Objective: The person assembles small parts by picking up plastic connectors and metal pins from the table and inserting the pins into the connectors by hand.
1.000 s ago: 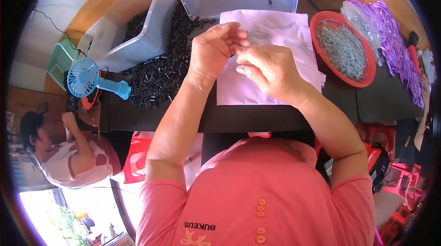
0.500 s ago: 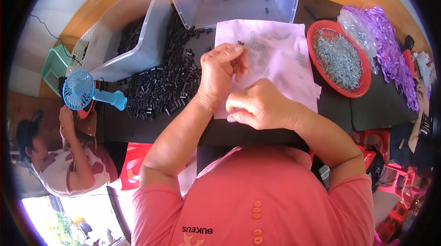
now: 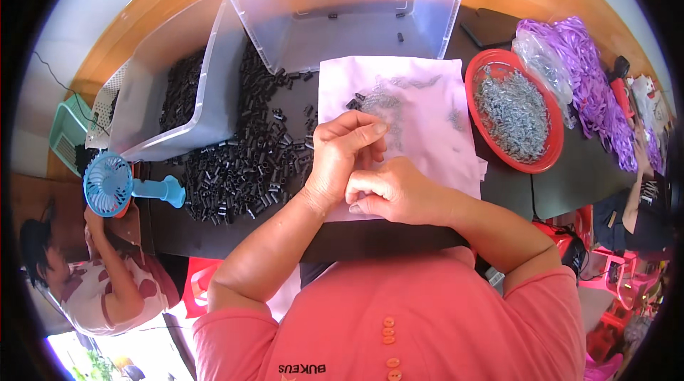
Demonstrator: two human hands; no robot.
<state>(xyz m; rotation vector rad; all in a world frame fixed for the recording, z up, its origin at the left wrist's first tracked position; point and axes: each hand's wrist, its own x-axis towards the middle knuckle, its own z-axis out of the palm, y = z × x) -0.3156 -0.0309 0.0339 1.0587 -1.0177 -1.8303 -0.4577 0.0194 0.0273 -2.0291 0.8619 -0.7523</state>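
My left hand (image 3: 343, 157) is raised over the near part of a pink cloth (image 3: 434, 157), thumb and fingers drawn together. What they hold, if anything, is hidden. My right hand (image 3: 392, 190) is just to its right and nearer me, fingers curled into the palm, its contents also out of sight. A few small black tube-like pieces (image 3: 355, 101) lie on the cloth beyond my left hand. Close by, thin silvery metal bits (image 3: 388, 101) are scattered over it. To the left spreads a heap of short black tubes (image 3: 239, 180).
A red oval basin (image 3: 558, 135) of silvery bits stands right, beside purple ribbon-like strips (image 3: 581, 71). Behind the cloth is a clear plastic bin (image 3: 349, 39); another bin (image 3: 203, 89) with black pieces stands left, near a blue fan (image 3: 108, 183). People sit on both sides.
The view has shifted, so the table sits lower in the picture. My hands have come closer together. Black pieces now show on the cloth beyond my left hand.
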